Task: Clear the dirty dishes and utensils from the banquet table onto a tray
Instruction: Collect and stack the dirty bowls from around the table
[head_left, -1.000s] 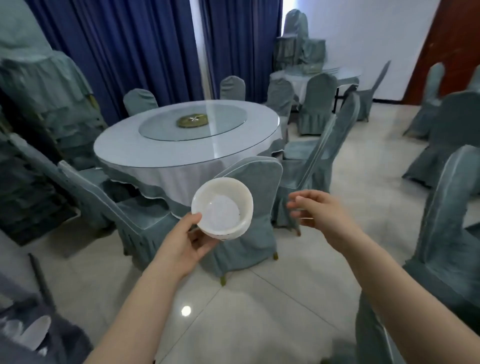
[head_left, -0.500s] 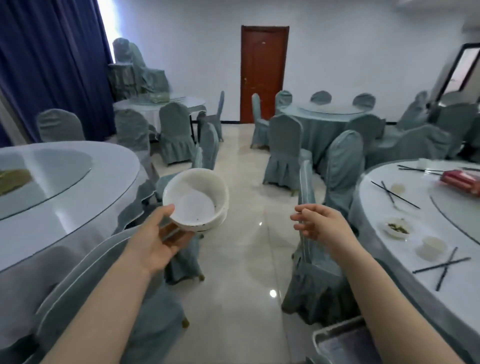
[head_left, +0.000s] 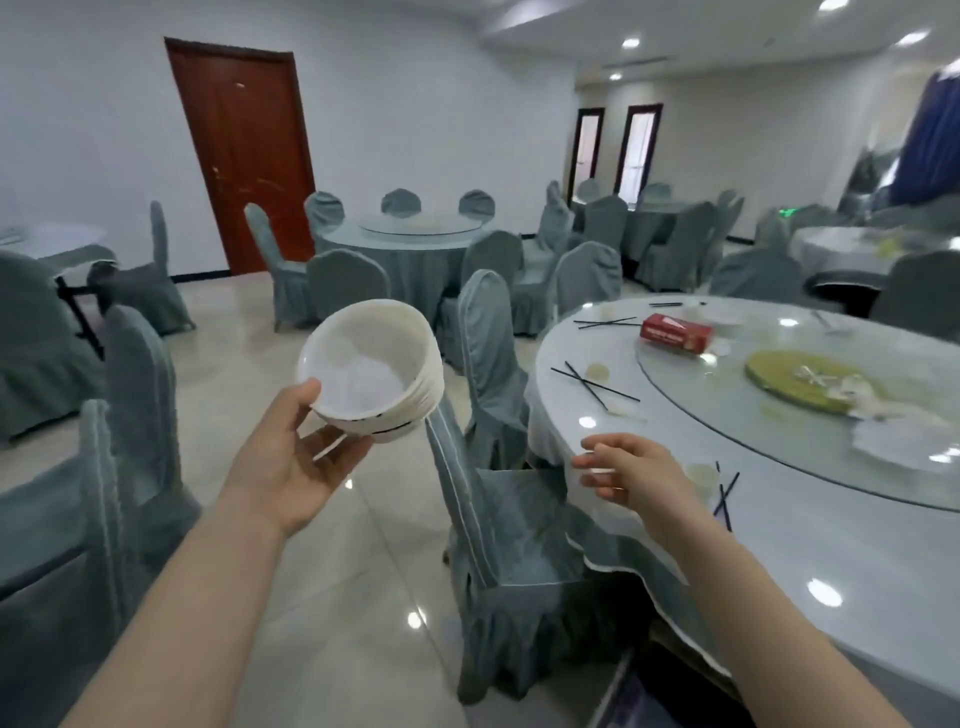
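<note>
Here the person faces the big round white-clothed banquet desk, which fills the right of the view with its glass turntable in the middle. On it lie a red cardboard tissue box, a stack of white plates by a green mat, pairs of black chopsticks scattered near the rim, and a small white cup just beyond the right hand.

Judging from this, the step in hand is collecting: the left hand grips a nested stack of white ceramic bowls, tilted, thumb over the near rim and fingers curled under the base, held up over the floor, well apart from the desk. The right hand holds nothing, its fingers loosely spread and reaching over the desk edge. No tray is clearly in view; a dark shape at the bottom edge is too cut off to tell.

The next move likely calls for the right hand to take the near cup or chopsticks, while the bowl stack is kept level so it does not slide.

Compared with half a second ago, the view has swung right: the dirty desk sat at the right margin then, and the other white desk on the left has gone from sight. The bowls have stayed in the left hand, now tipped further.
</note>
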